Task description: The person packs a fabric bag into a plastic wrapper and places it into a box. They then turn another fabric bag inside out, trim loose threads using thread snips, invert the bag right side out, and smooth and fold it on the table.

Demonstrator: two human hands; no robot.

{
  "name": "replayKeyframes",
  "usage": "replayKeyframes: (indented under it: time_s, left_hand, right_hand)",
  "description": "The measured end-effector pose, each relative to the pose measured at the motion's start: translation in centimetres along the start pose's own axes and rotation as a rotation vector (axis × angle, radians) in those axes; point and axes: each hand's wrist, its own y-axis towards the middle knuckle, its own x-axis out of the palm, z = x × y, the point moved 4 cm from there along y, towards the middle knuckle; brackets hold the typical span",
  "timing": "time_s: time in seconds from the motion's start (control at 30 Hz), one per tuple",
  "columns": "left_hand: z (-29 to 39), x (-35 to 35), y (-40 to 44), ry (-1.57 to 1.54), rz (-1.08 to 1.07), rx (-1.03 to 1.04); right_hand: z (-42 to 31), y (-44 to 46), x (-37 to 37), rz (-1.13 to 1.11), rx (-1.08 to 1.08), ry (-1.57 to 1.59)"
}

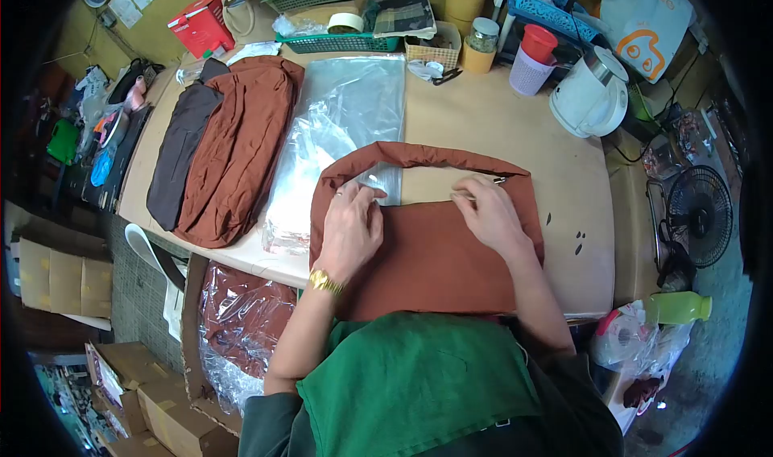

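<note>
A rust-brown fabric bag (443, 256) lies flat at the table's front edge, its wide strap arched above its top edge. My left hand (352, 219) rests on the bag's upper left, fingers bent at the top edge; whether they pinch the fabric is hidden. At the upper right, my right hand (489, 215) has thumb and forefinger pressed together at the top edge, near a small metal piece on the strap. Clear plastic bags (338, 111) are stacked behind and to the left, partly under the strap.
Brown and dark grey fabric bags (233, 143) lie on the table's left. At the back are green baskets (342, 43), a jar (481, 42), a lilac cup (531, 72) and a white kettle (590, 95). A box (193, 336) of plastic-wrapped brown items stands below left.
</note>
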Motion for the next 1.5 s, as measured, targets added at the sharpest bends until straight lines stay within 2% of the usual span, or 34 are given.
replayKeyframes:
  time_s: [0.03,0.1,0.13,0.2,0.3,0.33,0.4,0.43,0.5,0.57,0.67,0.8,0.87,0.97,1.0,1.03,1.1,1.13,1.2,1.23,1.3,1.33,1.37,1.4,1.43,1.47,1.5]
  left_hand:
    - [-1.0,0.6,-0.2,0.007,0.006,-0.002]
    - [-3.8,1.4,-0.9,0.064,0.148,0.004]
    - [-5.9,2.2,-2.1,0.042,0.099,-0.055]
    - [-7.0,2.2,-3.3,0.039,0.076,-0.083]
    - [-7.7,2.4,-3.7,0.037,0.010,-0.143]
    - [-7.4,2.4,-3.6,0.077,0.016,-0.098]
    - [-7.4,2.5,-3.7,0.101,0.015,-0.060]
    - [-7.5,2.4,-3.6,0.103,0.020,-0.065]
    - [-7.2,2.3,-3.6,0.091,0.025,-0.062]
    - [-7.4,2.3,-3.6,0.084,0.020,-0.084]
    - [-7.4,2.1,-3.7,0.063,0.004,-0.098]
    - [-7.3,1.9,-3.8,0.058,-0.004,-0.107]
    - [-7.2,1.8,-3.6,0.069,0.002,-0.098]
    - [-7.3,1.9,-3.7,0.060,0.020,-0.121]
    - [-7.4,1.9,-3.7,0.058,0.020,-0.119]
    - [-7.4,2.0,-3.7,0.080,0.010,-0.105]
    - [-7.4,2.2,-3.8,0.098,-0.001,-0.087]
    - [-7.4,2.3,-3.8,0.137,0.013,-0.092]
    - [-7.5,2.6,-3.9,0.170,0.023,-0.084]
    - [-7.8,2.9,-4.0,0.186,0.039,-0.099]
    - [-7.6,3.0,-3.9,0.192,0.052,-0.101]
    - [-7.4,2.8,-3.8,0.220,0.045,-0.106]
    - [-6.9,2.7,-3.7,0.250,0.040,-0.112]
    - [-5.3,1.8,-3.3,0.294,0.051,-0.102]
    - [-4.4,1.6,-2.7,0.292,0.055,-0.090]
    - [-3.8,2.1,-2.3,0.141,-0.064,-0.128]
    - [-2.8,2.5,-1.8,-0.010,-0.185,-0.166]
  right_hand:
    - [1.2,0.5,1.3,-0.001,-0.009,0.003]
    - [2.7,1.2,2.6,0.193,-0.158,0.035]
    - [3.1,0.8,3.1,0.187,-0.158,0.042]
    - [3.1,-0.1,3.1,0.309,-0.200,-0.109]
    - [2.5,0.3,3.0,0.272,-0.177,-0.158]
    - [1.8,0.8,2.7,0.270,-0.188,-0.155]
    - [0.3,1.9,2.9,0.046,-0.234,-0.109]
    - [-0.5,2.6,3.4,0.043,-0.241,-0.109]
    - [-2.8,4.2,5.5,-0.122,-0.179,0.139]
    - [-3.5,5.5,7.7,-0.058,-0.260,0.155]
    - [-4.4,6.6,9.9,-0.166,-0.227,0.121]
    - [-3.5,7.3,12.0,-0.130,-0.142,0.200]
    - [-2.2,7.8,11.3,0.079,-0.079,0.233]
    - [-0.1,7.8,10.2,0.137,-0.078,0.286]
    - [-0.4,7.3,8.8,0.148,-0.088,0.152]
    - [0.4,6.8,8.2,0.150,-0.086,0.150]
    - [1.3,5.4,5.9,0.432,-0.281,-0.439]
    - [3.7,5.0,5.1,0.435,-0.277,-0.442]
    - [8.9,4.6,4.0,0.348,0.084,-0.212]
    - [9.4,3.9,3.8,0.357,0.090,-0.217]
    - [7.4,2.6,2.7,0.427,0.101,0.103]
    - [7.9,3.5,3.0,0.412,-0.019,0.625]
    - [9.3,3.4,3.3,0.424,-0.020,0.619]
    - [11.3,3.5,4.0,0.382,0.007,1.020]
    - [12.9,3.9,4.5,0.273,-0.064,1.327]
    - [14.6,4.2,5.0,0.148,-0.101,1.628]
    - [12.3,4.1,3.8,0.156,-0.106,1.625]
